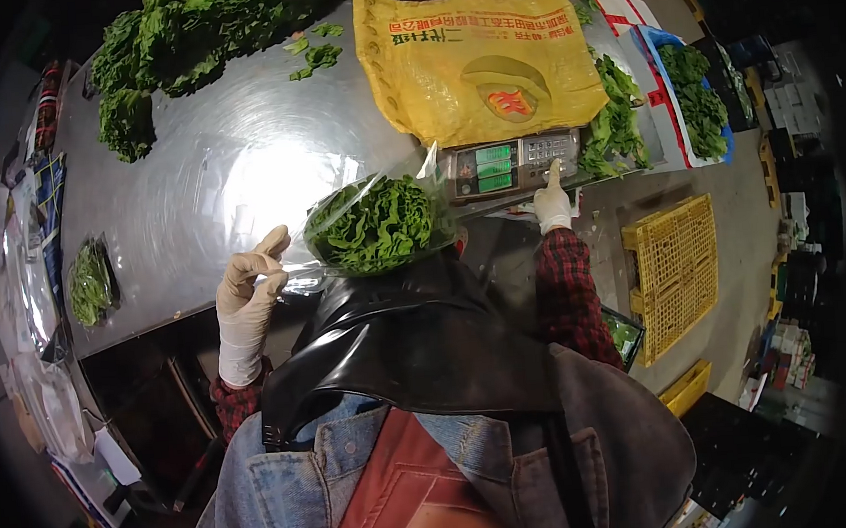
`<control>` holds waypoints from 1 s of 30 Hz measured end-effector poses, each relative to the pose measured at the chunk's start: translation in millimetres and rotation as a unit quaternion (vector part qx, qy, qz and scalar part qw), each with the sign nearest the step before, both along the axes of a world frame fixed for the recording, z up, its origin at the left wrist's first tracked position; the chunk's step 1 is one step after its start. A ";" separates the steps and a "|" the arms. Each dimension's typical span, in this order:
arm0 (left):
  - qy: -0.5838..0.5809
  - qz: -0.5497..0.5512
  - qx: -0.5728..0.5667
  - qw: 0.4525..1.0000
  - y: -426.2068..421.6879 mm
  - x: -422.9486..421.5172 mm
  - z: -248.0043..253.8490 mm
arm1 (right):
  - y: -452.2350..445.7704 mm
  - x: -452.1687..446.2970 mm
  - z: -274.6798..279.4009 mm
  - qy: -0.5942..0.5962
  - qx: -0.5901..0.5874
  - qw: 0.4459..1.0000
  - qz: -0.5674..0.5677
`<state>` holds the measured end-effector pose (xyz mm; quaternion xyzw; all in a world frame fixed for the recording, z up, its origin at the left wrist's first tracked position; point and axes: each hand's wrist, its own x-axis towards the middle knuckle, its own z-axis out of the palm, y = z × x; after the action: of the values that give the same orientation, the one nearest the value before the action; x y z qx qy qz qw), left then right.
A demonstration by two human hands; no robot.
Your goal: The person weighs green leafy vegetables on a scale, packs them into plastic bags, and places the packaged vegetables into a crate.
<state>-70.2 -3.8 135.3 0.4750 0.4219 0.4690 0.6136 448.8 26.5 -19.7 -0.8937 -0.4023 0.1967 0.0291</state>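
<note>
A: How is the left hand (251,281) set?

B: Gloved, fingers bent, thumb and fingertips drawn close together beside the clear bag (341,211). Whether they pinch its film, I can't tell.

A: And where is the bag from there?

B: Just right of those fingertips, between the two hands, plump with leafy greens (381,226). The black apron (399,339) bulges up right below it in view.

A: What about the right hand (553,202)?

B: Gloved too. Its forefinger stretches onto the keys of the scale (462,175), and the other fingers look folded in. I can't tell whether anything sits in that palm.

A: Is the scale lit?

B: Yes, green rows glow left of the forefinger, with digits too small to read.

A: Beyond that hand?

B: A yellow sack (466,40), lying against the far side of the scale. Loose leaves (619,123) are just right of the forefinger, a pile (691,93) edged in blue is farther right, and the pallet (675,266) is well apart, right of the wrist.

A: Around the left hand?

B: Bare steel table (169,208) ahead, a small bunch (92,280) well to its left, and a lettuce heap (202,44) far ahead
</note>
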 end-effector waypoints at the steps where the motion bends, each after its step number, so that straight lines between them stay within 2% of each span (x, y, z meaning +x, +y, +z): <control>1: -0.017 0.001 0.012 1.000 0.3 -1.1 -2.8 | -0.2 -4.9 14.9 -0.011 0.004 1.000 0.011; 3: -0.008 0.011 0.042 0.999 4.3 3.9 -4.1 | 5.2 -16.3 50.8 -0.034 0.014 0.999 0.039; 5: 0.016 0.033 0.098 0.995 3.9 9.7 -4.0 | 17.9 -42.2 91.4 0.107 0.195 0.961 0.164; 7: 0.021 0.049 0.100 0.994 1.0 13.5 -4.9 | 40.8 -76.7 111.8 0.341 0.278 0.853 0.280; 9: 0.006 0.051 0.122 0.991 8.8 17.3 -9.1 | 54.9 -119.2 160.1 0.430 0.177 0.816 0.342; 10: 0.009 0.055 0.124 0.991 12.1 15.6 -12.8 | 62.5 -132.4 166.6 0.433 0.178 0.814 0.345; 13: 0.037 0.063 0.225 0.972 19.1 13.6 -27.5 | 92.2 -155.9 176.2 0.424 0.253 0.667 0.558; 14: 0.038 0.066 0.224 0.972 21.4 13.9 -31.8 | 96.9 -154.8 177.5 0.426 0.251 0.665 0.560; 17: 0.046 0.087 0.285 0.953 28.9 16.8 -40.4 | 106.8 -143.4 180.2 0.626 0.088 0.598 0.493; 18: 0.047 0.092 0.285 0.953 32.1 19.9 -39.8 | 106.3 -142.2 177.9 0.626 0.085 0.595 0.497; 21: 0.027 0.221 0.259 0.940 38.2 36.1 -36.1 | 86.7 -138.5 155.1 0.664 0.224 0.598 0.388; 22: 0.027 0.225 0.258 0.939 36.6 38.5 -36.6 | 75.4 -140.4 147.0 0.665 0.220 0.597 0.390; 24: 0.080 0.256 0.161 0.950 33.6 42.7 -38.2 | 50.2 -150.5 135.7 0.595 0.266 0.738 0.176; 25: 0.107 0.268 0.111 0.951 32.4 45.4 -38.8 | 42.8 -160.0 134.9 0.596 0.264 0.738 0.174; 26: 0.110 0.266 0.108 0.952 34.0 49.2 -36.8 | 34.5 -175.5 137.7 0.570 0.269 0.770 0.098; 28: 0.261 0.218 -0.035 0.940 44.4 58.5 -27.5 | 23.1 -194.7 140.8 0.505 0.273 0.817 -0.060; 29: 0.333 0.190 -0.105 0.918 46.9 61.1 -25.8 | 21.1 -192.5 132.0 0.505 0.272 0.817 -0.066; 30: 0.336 0.184 -0.106 0.918 44.2 58.6 -37.8 | 19.0 -189.0 114.4 0.468 0.207 0.858 -0.045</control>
<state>-11.6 40.3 97.5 0.4506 0.7303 0.3388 0.3858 259.8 45.4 94.8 -0.6868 -0.3326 0.5019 0.4071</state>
